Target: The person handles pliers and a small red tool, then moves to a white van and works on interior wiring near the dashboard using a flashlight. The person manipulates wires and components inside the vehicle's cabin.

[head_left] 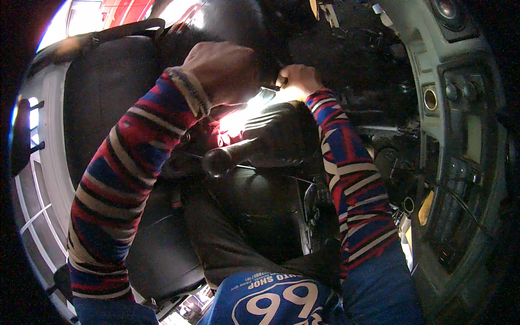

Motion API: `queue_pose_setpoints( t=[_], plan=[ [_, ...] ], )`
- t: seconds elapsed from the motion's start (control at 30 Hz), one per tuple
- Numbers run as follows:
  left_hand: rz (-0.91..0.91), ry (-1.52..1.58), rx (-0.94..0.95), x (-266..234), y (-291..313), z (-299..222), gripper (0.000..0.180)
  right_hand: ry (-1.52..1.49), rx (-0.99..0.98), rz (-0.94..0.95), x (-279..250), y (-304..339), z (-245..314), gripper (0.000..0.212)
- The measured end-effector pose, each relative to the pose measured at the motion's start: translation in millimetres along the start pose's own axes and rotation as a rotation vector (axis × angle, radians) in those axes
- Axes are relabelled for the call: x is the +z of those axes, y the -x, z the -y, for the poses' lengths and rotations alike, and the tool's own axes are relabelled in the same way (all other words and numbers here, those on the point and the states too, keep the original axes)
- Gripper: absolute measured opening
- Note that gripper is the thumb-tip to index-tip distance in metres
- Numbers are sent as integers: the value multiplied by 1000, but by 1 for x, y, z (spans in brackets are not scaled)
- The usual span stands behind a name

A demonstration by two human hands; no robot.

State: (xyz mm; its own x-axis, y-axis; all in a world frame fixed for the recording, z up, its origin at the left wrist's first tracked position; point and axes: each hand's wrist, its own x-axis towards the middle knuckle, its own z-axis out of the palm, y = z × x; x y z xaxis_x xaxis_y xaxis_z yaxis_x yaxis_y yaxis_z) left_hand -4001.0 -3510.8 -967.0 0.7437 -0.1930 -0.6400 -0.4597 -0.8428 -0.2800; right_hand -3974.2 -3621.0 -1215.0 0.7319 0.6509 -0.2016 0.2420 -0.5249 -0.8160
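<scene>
My left hand (225, 70) reaches forward over the middle of a vehicle cabin, the back of it toward me and its fingers hidden in shadow. To its right, my right hand (301, 80) is closed, thumb and fingers pressed together at a small dark piece that I cannot make out. A strong light glares just below and between the hands. Beneath them lies a black ribbed, boot-like cover (276, 130), and a dark lever with a rounded knob (216, 161) sticks out toward the left. A red cloth-like thing (215, 132) shows beside the glare.
Black seats stand to the left, one backrest (108, 92) farther off and a cushion (162, 249) nearer. Along the right runs a grey dashboard panel (460, 124) with knobs and a round socket. A thin cable (460, 200) hangs across it. Dark bare flooring (357, 76) lies ahead.
</scene>
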Motion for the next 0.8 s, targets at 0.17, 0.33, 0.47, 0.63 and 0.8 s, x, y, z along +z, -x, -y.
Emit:
queue_pose_setpoints(
  t=[0.17,0.33,0.47,0.63,0.8],
  plan=[
    [-221,-45,134,8,5,3,19,-255,-6,241,-21,-7,10,62],
    [-354,-24,182,19,14,0,18,-173,-63,259,-32,-6,19,61],
    [-304,-26,68,24,11,-1,19,-72,-155,192,-20,-3,17,51],
    [-126,132,-49,18,2,14,25,-193,-245,-176,25,3,-7,29],
    [360,447,-61,9,-5,26,29,-223,-320,-362,45,-8,-27,28]
  ],
)
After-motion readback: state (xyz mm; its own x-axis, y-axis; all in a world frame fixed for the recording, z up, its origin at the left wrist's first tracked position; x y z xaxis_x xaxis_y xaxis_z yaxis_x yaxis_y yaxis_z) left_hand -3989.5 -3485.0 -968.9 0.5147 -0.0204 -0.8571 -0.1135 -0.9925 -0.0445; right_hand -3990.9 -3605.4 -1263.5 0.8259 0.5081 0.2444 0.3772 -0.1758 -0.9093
